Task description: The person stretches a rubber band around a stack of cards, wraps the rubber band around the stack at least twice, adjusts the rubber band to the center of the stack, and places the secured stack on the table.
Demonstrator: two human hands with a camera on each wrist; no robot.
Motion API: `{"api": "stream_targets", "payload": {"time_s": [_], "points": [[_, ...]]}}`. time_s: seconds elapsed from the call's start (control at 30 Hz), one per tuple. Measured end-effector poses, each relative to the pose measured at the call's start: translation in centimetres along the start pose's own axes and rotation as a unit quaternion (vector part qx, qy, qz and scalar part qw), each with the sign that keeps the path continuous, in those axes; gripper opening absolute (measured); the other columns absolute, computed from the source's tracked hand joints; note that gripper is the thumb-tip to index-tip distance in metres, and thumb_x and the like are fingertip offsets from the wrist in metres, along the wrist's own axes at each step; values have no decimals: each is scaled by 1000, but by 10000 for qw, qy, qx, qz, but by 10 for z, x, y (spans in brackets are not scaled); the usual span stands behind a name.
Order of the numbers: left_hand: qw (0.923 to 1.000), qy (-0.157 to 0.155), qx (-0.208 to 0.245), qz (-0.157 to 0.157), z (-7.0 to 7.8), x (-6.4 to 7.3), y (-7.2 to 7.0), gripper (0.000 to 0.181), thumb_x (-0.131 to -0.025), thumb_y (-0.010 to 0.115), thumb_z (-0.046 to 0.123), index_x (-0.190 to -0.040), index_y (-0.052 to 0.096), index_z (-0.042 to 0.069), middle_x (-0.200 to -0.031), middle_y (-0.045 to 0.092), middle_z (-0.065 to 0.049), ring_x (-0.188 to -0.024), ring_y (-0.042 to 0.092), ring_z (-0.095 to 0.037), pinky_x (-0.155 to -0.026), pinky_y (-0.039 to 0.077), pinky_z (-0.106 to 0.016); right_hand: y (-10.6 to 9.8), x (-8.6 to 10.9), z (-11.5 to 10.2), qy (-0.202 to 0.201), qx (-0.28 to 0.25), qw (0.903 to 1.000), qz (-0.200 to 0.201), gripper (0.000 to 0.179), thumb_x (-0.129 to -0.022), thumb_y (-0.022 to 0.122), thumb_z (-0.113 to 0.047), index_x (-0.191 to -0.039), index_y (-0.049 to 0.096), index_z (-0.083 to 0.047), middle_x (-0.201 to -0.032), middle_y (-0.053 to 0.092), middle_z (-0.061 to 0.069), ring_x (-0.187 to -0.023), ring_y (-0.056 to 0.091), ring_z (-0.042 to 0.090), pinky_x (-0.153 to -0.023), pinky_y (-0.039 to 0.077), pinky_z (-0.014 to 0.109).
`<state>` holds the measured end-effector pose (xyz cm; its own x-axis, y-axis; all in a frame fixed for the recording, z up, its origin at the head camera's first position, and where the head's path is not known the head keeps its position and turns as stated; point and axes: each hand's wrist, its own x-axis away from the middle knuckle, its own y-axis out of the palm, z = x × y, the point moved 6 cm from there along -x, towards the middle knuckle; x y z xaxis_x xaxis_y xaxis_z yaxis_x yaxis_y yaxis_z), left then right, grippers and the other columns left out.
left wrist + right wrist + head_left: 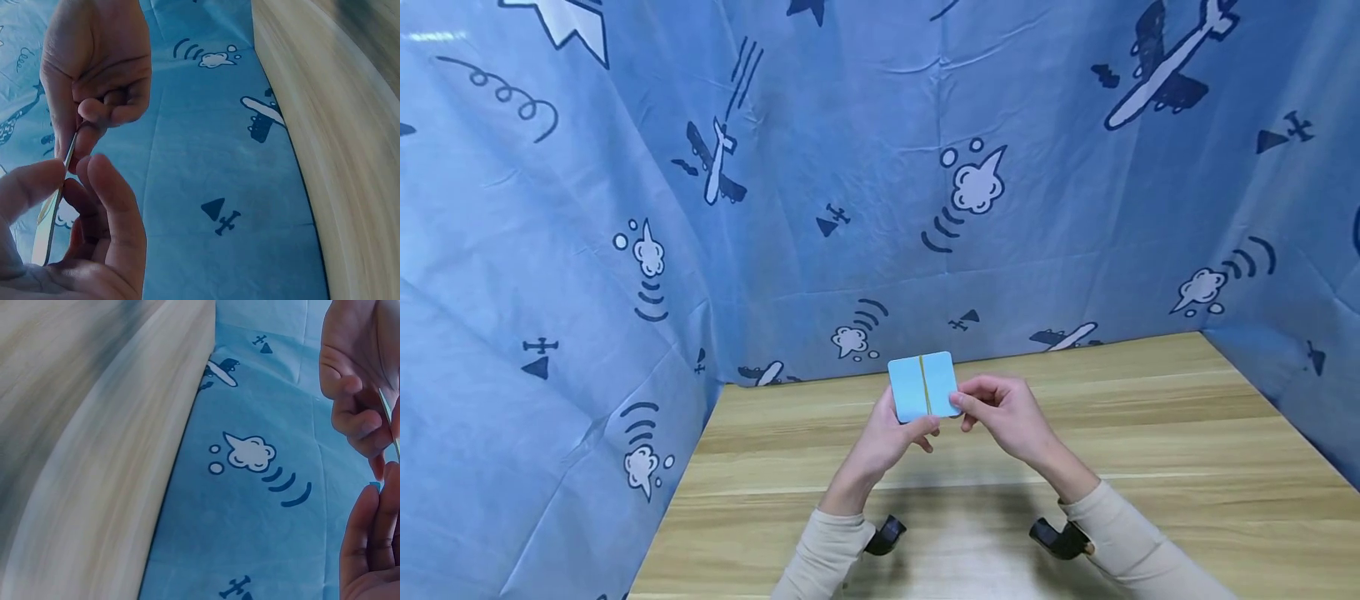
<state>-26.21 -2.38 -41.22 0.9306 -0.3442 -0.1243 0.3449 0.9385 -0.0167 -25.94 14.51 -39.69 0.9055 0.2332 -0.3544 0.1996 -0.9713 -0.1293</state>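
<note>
A thin, light blue square card (906, 390) with rounded corners is held up above the table. Down its middle runs a narrow yellow band (925, 385), which looks like a rubber band. My left hand (883, 437) grips the card by its lower left part, thumb on the face and the other fingers behind. At the lower right corner, my right hand (1011, 417) pinches the card between thumb and fingers. Seen nearly edge-on in the left wrist view, the card (45, 234) spans both hands. In the right wrist view only a sliver of it shows.
Below the hands lies a wood-grain table (1150, 450). A blue curtain (850, 167) printed with planes and clouds hangs behind it and at both sides. Black wrist devices (886, 536) sit at both sleeves.
</note>
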Motion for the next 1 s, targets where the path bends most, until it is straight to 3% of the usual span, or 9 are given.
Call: {"api": "stream_targets", "payload": {"time_s": [0.23,0.43,0.67,0.8,0.9,1.0], "points": [[9997,-112,70,-218,-9,0,-3,51,-90,64,-6,-136,42,-1,-100,62,-10,-78,63,-17,-60,56,-30,0,3,9,199,102,9997,-1,16,-95,70,-12,-101,72,3,-85,71,19,-63,67,23,-66,58,33],[9993,-112,340,70,-15,-1,-11,60,-89,65,-9,-143,42,2,-102,67,-12,-73,66,-17,-56,55,-29,-2,4,15,176,35,9997,155,16,-95,70,-9,-102,72,5,-83,71,19,-62,67,22,-68,59,32],[9986,-190,393,283,-15,-1,-10,59,-87,70,-8,-139,46,4,-94,69,-11,-69,66,-18,-53,56,-30,-1,5,17,201,9,9992,337,16,-95,70,-11,-100,73,4,-83,70,24,-64,69,21,-67,57,30],[9987,-182,403,250,-15,-1,-11,58,-88,71,-6,-139,46,3,-95,69,-12,-70,66,-18,-53,55,-29,-1,6,17,228,36,9991,351,16,-95,70,-12,-101,73,4,-84,70,24,-64,69,21,-67,57,30],[9990,-82,318,312,-12,-4,-14,50,-91,69,-2,-137,48,0,-99,69,-11,-74,66,-16,-56,56,-29,0,6,20,259,68,9993,246,16,-95,70,-11,-100,73,4,-82,70,21,-63,68,21,-67,58,32],[9972,74,158,732,-7,-9,-21,36,-95,67,5,-128,56,-4,-99,69,-6,-78,64,-13,-60,54,-26,4,6,23,283,58,9996,-6,15,-95,70,-9,-99,72,5,-81,69,20,-61,66,21,-64,58,32]]}}
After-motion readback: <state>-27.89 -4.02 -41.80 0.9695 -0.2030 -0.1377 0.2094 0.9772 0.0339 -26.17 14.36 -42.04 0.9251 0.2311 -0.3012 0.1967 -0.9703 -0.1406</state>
